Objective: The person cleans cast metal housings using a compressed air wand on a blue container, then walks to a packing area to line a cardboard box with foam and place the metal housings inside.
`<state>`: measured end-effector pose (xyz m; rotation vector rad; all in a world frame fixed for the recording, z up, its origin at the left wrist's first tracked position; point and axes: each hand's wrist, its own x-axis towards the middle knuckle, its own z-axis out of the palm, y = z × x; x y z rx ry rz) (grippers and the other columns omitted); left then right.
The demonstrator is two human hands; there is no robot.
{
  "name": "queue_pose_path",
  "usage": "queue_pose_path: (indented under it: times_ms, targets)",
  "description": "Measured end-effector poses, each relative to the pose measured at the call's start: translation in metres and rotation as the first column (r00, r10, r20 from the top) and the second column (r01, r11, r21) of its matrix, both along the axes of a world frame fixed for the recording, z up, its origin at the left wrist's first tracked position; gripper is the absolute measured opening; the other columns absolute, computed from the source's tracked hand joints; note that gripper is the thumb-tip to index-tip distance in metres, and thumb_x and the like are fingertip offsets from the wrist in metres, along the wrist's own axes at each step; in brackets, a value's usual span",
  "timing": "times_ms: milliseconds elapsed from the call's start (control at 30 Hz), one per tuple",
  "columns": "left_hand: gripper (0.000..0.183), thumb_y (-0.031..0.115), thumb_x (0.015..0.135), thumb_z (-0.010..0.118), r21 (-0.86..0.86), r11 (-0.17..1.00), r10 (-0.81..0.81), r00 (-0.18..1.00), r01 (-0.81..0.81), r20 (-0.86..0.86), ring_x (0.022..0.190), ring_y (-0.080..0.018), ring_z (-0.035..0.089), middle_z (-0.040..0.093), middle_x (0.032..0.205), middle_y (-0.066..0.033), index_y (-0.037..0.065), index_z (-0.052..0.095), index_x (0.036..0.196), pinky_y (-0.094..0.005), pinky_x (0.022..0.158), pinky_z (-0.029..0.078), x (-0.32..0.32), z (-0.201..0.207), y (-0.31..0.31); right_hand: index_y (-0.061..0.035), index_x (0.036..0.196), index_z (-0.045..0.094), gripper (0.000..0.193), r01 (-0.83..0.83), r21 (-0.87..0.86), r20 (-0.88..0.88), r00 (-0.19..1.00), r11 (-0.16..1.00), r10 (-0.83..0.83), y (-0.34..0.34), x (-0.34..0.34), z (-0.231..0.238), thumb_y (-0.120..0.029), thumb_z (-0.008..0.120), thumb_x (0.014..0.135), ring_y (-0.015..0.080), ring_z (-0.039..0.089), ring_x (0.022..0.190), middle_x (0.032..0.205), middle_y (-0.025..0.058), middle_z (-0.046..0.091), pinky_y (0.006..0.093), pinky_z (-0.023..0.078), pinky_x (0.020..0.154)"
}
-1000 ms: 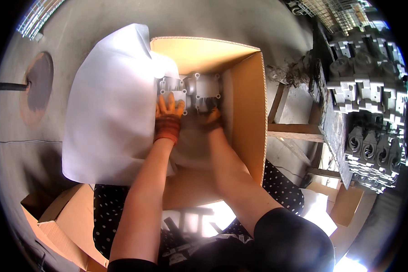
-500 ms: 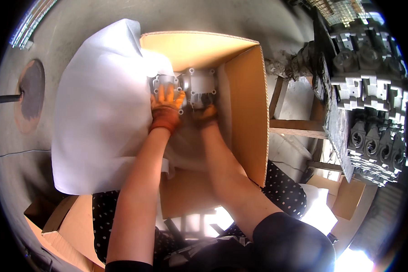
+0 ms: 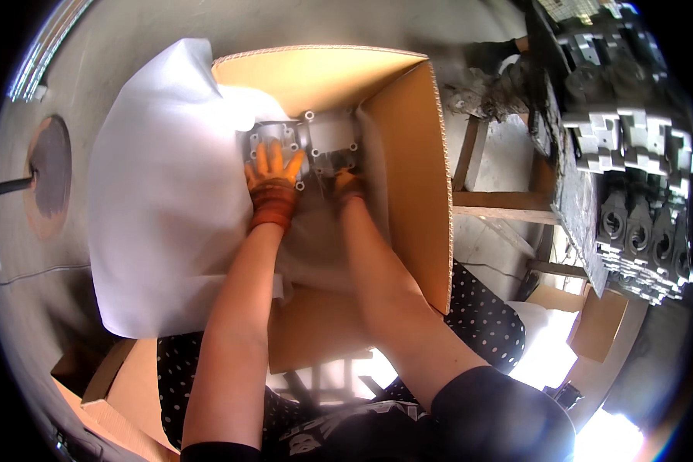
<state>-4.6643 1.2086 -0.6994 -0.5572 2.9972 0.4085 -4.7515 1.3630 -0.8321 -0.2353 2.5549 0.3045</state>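
Observation:
An open cardboard box (image 3: 408,154) stands before me, and several grey metal castings with bolt lugs lie inside. My left hand (image 3: 273,185), in an orange work glove, rests with fingers spread on the left casting (image 3: 272,132). Beside it, at the near end of the right casting (image 3: 333,132), is my right hand (image 3: 349,187), also gloved. Its fingers are curled against that casting's edge, partly in shadow and slightly blurred. A white foam sheet (image 3: 162,208) lines the box and drapes over its left side.
At right, a table (image 3: 570,208) carries stacked grey metal castings (image 3: 631,215). A co-worker's dark-gloved hand (image 3: 494,54) shows at its far end. More cardboard (image 3: 131,385) lies at lower left. A round rusty base with a pole (image 3: 50,177) stands on the floor at left.
The whole view has shifted slightly, with the box now a little further left. My hands stay at the castings, and the right one looks less blurred. A co-worker's hand has appeared at upper right.

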Motion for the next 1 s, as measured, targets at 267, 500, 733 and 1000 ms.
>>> queue_pose_path:
  times_ms: [267,500,733,1000]
  targets:
    - [0.100,0.040,0.059,0.079,0.007,0.997,-0.074,0.970,0.074,0.230,0.136,-0.0343,0.022,0.028,0.147,-0.0118,0.026,0.028,0.143,-0.0499,0.106,0.024,0.013,0.059,-0.011,-0.0085,0.132,0.045,0.048,-0.284,-0.041,0.038,0.958,0.958,0.286,-0.059,0.007,0.067,-0.027,0.052,0.088,0.0211,0.047,0.123,0.137,0.0057,0.048,0.0360,0.035,0.103]
    - [0.069,0.027,0.065,0.072,0.092,0.996,0.016,0.945,0.015,-0.326,0.107,-0.0296,0.050,0.055,0.113,-0.0105,0.017,0.046,0.129,-0.0409,0.090,0.042,0.038,0.096,0.003,-0.0074,0.091,0.063,0.019,0.245,-0.969,0.235,0.866,-0.034,-0.442,-0.038,0.034,0.298,-0.024,0.061,0.082,0.0205,0.058,0.083,0.085,0.0048,0.061,0.0305,0.046,0.077]
    - [0.056,0.025,0.068,0.073,0.264,0.963,0.075,0.895,0.050,-0.440,0.083,-0.0260,0.062,0.065,0.091,-0.0085,0.016,0.056,0.120,-0.0360,0.075,0.050,0.056,0.146,0.023,-0.0021,0.105,0.058,0.043,-0.771,-0.265,-0.884,-0.047,0.580,-0.466,0.138,0.008,0.576,-0.003,0.064,0.063,0.0300,0.057,0.084,0.092,0.0144,0.060,0.0377,0.046,0.079]
    - [0.041,0.013,0.094,0.050,0.842,0.002,0.257,0.813,0.540,-0.522,0.132,-0.0208,0.034,0.030,0.147,-0.0080,0.009,0.042,0.134,-0.0288,0.103,0.036,-0.068,0.372,0.110,-0.0029,0.122,0.052,0.055,-0.363,-0.356,0.552,0.661,-0.861,-0.508,0.321,-0.177,0.605,-0.047,0.051,0.090,0.0234,0.057,0.101,0.107,0.0107,0.062,0.0299,0.041,0.089]
